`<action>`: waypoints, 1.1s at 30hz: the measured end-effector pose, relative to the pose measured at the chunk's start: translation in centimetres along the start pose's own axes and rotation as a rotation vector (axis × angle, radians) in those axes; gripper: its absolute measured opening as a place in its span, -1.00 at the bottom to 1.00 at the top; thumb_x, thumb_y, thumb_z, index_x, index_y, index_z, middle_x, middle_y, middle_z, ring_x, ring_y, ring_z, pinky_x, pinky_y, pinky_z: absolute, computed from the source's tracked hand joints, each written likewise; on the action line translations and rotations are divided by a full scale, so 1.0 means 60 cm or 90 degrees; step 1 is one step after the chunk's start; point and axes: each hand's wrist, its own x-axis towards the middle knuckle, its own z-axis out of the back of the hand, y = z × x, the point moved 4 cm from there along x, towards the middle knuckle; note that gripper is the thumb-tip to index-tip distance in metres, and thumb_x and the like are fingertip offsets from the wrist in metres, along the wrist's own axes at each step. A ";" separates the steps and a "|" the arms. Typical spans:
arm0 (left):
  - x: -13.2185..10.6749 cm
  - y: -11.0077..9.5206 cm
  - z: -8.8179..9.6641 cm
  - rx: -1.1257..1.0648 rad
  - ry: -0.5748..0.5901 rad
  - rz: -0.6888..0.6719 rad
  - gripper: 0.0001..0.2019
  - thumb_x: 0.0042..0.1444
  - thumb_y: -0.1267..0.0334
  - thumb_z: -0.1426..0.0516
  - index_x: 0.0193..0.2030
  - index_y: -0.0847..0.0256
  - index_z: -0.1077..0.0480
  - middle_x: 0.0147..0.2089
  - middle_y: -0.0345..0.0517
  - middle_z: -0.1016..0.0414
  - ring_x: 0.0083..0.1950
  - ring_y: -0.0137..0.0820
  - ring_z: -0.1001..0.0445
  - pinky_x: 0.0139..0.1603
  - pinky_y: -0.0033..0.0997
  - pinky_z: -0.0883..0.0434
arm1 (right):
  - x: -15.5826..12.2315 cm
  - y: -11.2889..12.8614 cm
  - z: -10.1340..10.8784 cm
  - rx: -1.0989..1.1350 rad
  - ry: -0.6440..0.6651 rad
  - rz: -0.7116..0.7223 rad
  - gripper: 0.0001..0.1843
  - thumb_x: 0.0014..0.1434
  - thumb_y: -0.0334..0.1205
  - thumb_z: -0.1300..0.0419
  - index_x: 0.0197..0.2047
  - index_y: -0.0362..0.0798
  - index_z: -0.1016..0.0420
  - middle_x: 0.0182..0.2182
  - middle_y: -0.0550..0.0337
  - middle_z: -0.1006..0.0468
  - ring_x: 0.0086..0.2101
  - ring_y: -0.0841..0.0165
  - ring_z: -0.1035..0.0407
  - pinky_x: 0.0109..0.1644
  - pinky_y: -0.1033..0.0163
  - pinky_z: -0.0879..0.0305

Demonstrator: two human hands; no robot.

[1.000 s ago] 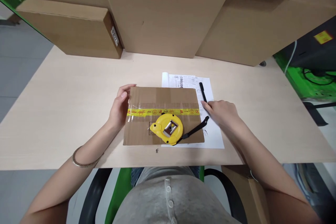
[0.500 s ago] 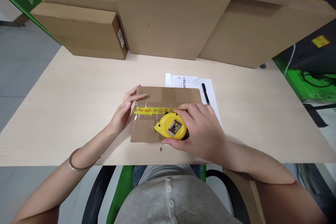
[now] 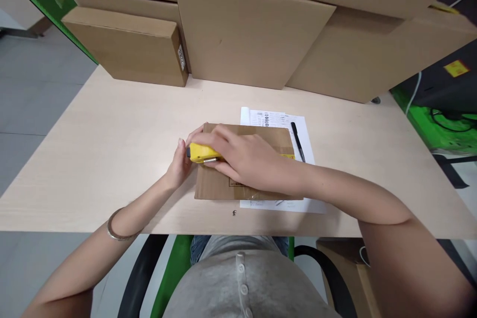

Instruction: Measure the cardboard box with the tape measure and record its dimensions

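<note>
A flat cardboard box [image 3: 214,186] lies on the table before me, over some printed papers. My right hand [image 3: 251,156] reaches across its top and is closed round a yellow tape measure [image 3: 200,152]. The tape measure is turned on its side at the box's left edge, and its metal clip shows. My left hand [image 3: 180,165] grips the left edge of the box, thumb raised beside the tape measure's end. Its fingertips are partly hidden behind the tape measure. Most of the box's yellow printed tape is covered by my right hand.
Paper sheets [image 3: 310,179] stick out from under the box, with a black pen [image 3: 297,141] on them at the right. Large cartons [image 3: 253,35] stand along the table's back, a smaller carton [image 3: 126,52] at the left. Chair armrests [image 3: 143,273] flank me below the table [image 3: 112,159].
My right hand has carried the tape measure left and away from me to the box's left edge, tipping it on its side. My left hand stays at that edge, its thumb now raised.
</note>
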 end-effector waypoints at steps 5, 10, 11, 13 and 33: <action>0.002 0.007 0.020 0.120 0.060 -0.037 -0.46 0.25 -0.26 -0.09 0.25 -0.08 -0.43 0.45 -0.06 -0.26 0.57 -0.03 -0.01 0.54 0.10 -0.06 | -0.011 -0.019 -0.001 0.083 -0.015 -0.081 -0.53 0.41 -0.04 -0.08 0.35 0.26 -0.26 0.14 0.17 -0.52 -0.22 0.23 -0.53 -0.23 0.12 -0.43; 0.007 -0.001 0.031 0.224 0.114 -0.082 -0.59 0.25 -0.15 -0.16 0.17 -0.16 -0.49 0.43 -0.06 -0.22 0.58 -0.03 0.07 0.56 0.15 0.05 | -0.111 -0.073 0.025 0.161 -0.097 -0.128 -0.61 0.32 -0.12 -0.23 0.20 0.19 -0.42 0.02 0.15 -0.56 -0.04 0.20 -0.49 -0.02 0.10 -0.45; 0.008 -0.004 0.030 0.217 0.123 -0.081 -0.59 0.24 -0.15 -0.17 0.17 -0.17 -0.49 0.42 -0.06 -0.21 0.58 -0.02 0.06 0.55 0.15 0.00 | -0.141 -0.088 0.031 0.174 -0.118 -0.153 -0.62 0.30 -0.13 -0.26 0.17 0.18 -0.44 0.01 0.15 -0.56 -0.04 0.21 -0.48 -0.02 0.10 -0.44; 0.011 -0.009 0.028 0.198 0.134 -0.081 -0.59 0.21 -0.13 -0.20 0.16 -0.16 -0.50 0.40 -0.05 -0.20 0.56 -0.01 0.04 0.52 0.15 -0.08 | -0.204 -0.116 0.042 0.183 -0.156 -0.211 -0.60 0.25 -0.07 -0.32 0.15 0.20 -0.47 -0.06 0.14 -0.57 -0.15 0.23 -0.49 -0.15 0.14 -0.45; 0.011 -0.023 0.033 0.240 0.101 -0.081 -0.63 0.21 -0.08 -0.22 0.11 -0.12 -0.55 0.37 -0.03 -0.32 0.57 -0.01 0.04 0.55 0.18 0.06 | -0.278 -0.148 0.060 0.141 -0.226 -0.278 -0.57 0.23 -0.04 -0.34 0.17 0.27 -0.46 -0.06 0.12 -0.54 -0.24 0.22 -0.45 -0.36 0.16 -0.33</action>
